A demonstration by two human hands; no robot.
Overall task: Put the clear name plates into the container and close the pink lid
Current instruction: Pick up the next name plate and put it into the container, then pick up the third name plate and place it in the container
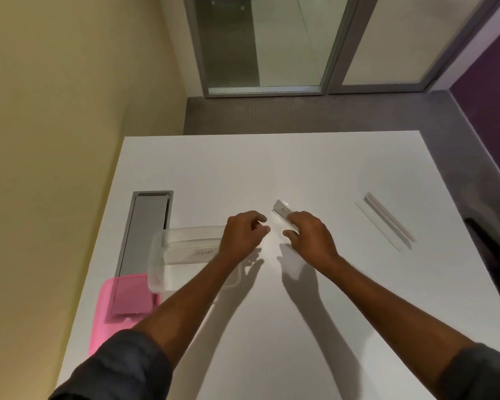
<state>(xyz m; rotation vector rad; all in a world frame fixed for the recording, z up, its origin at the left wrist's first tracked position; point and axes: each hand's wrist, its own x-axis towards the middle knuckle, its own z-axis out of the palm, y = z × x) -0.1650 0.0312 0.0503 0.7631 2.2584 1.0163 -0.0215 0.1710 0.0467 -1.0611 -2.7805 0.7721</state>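
A clear plastic container (159, 255) stands at the table's left, with a clear name plate (197, 253) bearing handwriting inside it. The pink lid (107, 319) lies flat beside it, nearer to me on the left. My right hand (309, 236) holds another clear name plate (283, 210) at the table's middle, fingers curled over its near end. My left hand (243, 235) hovers just right of the container's far corner, fingers loosely bent, with nothing in it. A third clear name plate (387, 223) lies at the right side of the table.
A grey cable-tray cover (145, 226) is set into the white table (272, 327) behind the container. A yellow wall runs along the left. Beyond the table's far edge are grey carpet and a glass door.
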